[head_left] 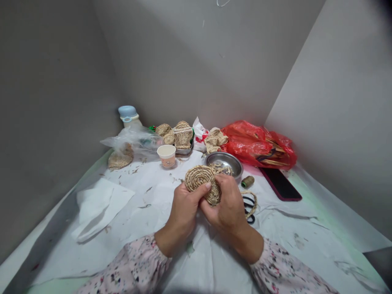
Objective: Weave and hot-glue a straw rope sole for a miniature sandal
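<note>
L hand (183, 209), R hand (228, 206): fingers (202, 190) curled tight abt straw coil (197, 177).

so the left sleeve (131, 263) and right sleeve (286, 267) are this pale pink, kinda loose fabric, speckled all over with little dark and pinkish-red blotches. they puff out a bit and gather in at the ends, with the left hand (183, 206) and right hand (226, 204) both bare.

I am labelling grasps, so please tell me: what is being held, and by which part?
A coiled woven piece: the left hand holds its lower left edge, thumb on its face; the right hand, its right edge.
</note>
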A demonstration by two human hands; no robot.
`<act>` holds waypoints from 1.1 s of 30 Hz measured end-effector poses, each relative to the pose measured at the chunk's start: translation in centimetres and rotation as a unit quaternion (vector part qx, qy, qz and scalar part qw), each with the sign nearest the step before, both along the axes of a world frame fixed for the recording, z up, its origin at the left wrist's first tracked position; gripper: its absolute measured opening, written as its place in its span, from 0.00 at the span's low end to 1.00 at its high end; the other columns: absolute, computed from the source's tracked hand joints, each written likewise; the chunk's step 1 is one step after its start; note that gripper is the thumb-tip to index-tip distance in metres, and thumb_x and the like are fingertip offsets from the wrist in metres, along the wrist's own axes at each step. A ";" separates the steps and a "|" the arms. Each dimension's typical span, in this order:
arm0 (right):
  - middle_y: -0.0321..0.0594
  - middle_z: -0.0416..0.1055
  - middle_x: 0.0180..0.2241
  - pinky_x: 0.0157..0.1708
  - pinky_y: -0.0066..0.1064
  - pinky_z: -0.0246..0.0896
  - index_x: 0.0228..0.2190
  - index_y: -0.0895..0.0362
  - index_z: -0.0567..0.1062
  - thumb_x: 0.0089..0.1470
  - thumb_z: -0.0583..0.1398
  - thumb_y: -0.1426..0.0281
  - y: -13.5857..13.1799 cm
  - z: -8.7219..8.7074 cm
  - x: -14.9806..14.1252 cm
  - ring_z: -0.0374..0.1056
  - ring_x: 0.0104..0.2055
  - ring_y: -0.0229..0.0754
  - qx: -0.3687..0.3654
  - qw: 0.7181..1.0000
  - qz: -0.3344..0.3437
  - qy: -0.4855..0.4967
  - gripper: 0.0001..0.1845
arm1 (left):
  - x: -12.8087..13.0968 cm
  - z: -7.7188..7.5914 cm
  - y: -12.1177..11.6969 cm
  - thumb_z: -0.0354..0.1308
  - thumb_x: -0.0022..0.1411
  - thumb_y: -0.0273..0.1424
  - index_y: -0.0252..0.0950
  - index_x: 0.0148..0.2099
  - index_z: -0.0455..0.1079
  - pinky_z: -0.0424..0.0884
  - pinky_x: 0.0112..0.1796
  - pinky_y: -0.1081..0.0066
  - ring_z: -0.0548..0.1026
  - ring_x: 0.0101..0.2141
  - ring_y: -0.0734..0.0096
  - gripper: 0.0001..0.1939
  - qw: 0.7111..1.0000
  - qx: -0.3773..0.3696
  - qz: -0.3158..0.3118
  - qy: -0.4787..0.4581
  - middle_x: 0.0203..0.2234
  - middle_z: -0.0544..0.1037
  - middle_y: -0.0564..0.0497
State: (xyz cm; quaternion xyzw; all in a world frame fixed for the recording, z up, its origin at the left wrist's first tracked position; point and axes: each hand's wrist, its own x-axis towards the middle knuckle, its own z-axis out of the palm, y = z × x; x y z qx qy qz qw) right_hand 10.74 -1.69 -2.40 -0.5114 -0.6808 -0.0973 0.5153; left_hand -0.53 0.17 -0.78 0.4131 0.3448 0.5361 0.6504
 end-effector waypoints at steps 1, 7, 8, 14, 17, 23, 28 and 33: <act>0.49 0.67 0.41 0.46 0.49 0.67 0.45 0.58 0.64 0.46 0.62 0.73 0.0 0.0 0.0 0.65 0.45 0.53 0.000 1.000 -0.001 0.001 0.23 | 0.0 0.0 0.0 0.67 0.54 0.31 0.32 0.43 0.76 0.72 0.43 0.65 0.76 0.36 0.66 0.14 1.000 0.003 -0.001 -0.002 0.38 0.81 0.44; 0.49 0.68 0.40 0.45 0.47 0.67 0.44 0.59 0.65 0.45 0.62 0.73 -0.1 0.2 0.0 0.66 0.43 0.52 0.005 1.000 -0.006 0.002 0.22 | 0.1 0.1 -0.1 0.67 0.53 0.31 0.31 0.42 0.76 0.73 0.41 0.65 0.76 0.35 0.66 0.13 1.000 -0.006 0.003 -0.006 0.35 0.81 0.44; 0.49 0.68 0.40 0.45 0.47 0.67 0.44 0.59 0.65 0.45 0.62 0.73 -0.1 0.3 0.0 0.66 0.43 0.52 0.004 1.000 -0.006 0.003 0.22 | 0.1 0.2 -0.1 0.67 0.53 0.31 0.31 0.41 0.76 0.73 0.41 0.66 0.76 0.35 0.66 0.13 1.000 -0.007 0.004 -0.005 0.35 0.81 0.44; 0.47 0.68 0.40 0.44 0.48 0.68 0.44 0.57 0.64 0.46 0.62 0.72 -0.1 0.2 -0.1 0.66 0.43 0.52 0.002 1.000 -0.009 0.004 0.22 | 0.1 0.2 -0.1 0.67 0.53 0.31 0.32 0.42 0.77 0.72 0.42 0.65 0.76 0.36 0.65 0.13 1.000 -0.005 0.002 -0.010 0.36 0.81 0.44; 0.47 0.68 0.40 0.44 0.49 0.67 0.44 0.56 0.64 0.46 0.62 0.72 -0.1 0.1 0.0 0.66 0.43 0.53 0.000 1.000 -0.008 0.006 0.22 | 0.1 0.2 -0.1 0.67 0.53 0.31 0.32 0.42 0.76 0.72 0.43 0.66 0.76 0.36 0.66 0.13 1.000 -0.003 0.000 -0.013 0.36 0.81 0.44; 0.46 0.67 0.39 0.43 0.48 0.68 0.44 0.56 0.64 0.46 0.61 0.73 -0.2 0.3 0.0 0.66 0.42 0.52 0.003 1.000 -0.008 0.008 0.21 | 0.1 0.3 -0.1 0.68 0.52 0.31 0.32 0.41 0.77 0.73 0.42 0.66 0.76 0.35 0.67 0.13 1.000 -0.017 0.005 -0.008 0.35 0.81 0.46; 0.47 0.68 0.39 0.43 0.47 0.68 0.43 0.57 0.64 0.46 0.61 0.73 -0.2 0.4 -0.1 0.66 0.42 0.52 0.002 1.000 -0.010 0.003 0.21 | 0.1 0.3 -0.2 0.67 0.53 0.31 0.32 0.42 0.76 0.72 0.42 0.66 0.76 0.36 0.66 0.14 1.000 -0.014 0.002 -0.012 0.36 0.81 0.45; 0.47 0.67 0.39 0.43 0.48 0.68 0.44 0.57 0.64 0.47 0.61 0.72 -0.2 0.4 -0.1 0.66 0.42 0.52 0.003 1.000 -0.009 0.007 0.21 | 0.2 0.4 -0.2 0.68 0.52 0.31 0.31 0.42 0.77 0.73 0.42 0.67 0.77 0.36 0.66 0.14 1.000 -0.013 0.009 -0.008 0.36 0.81 0.45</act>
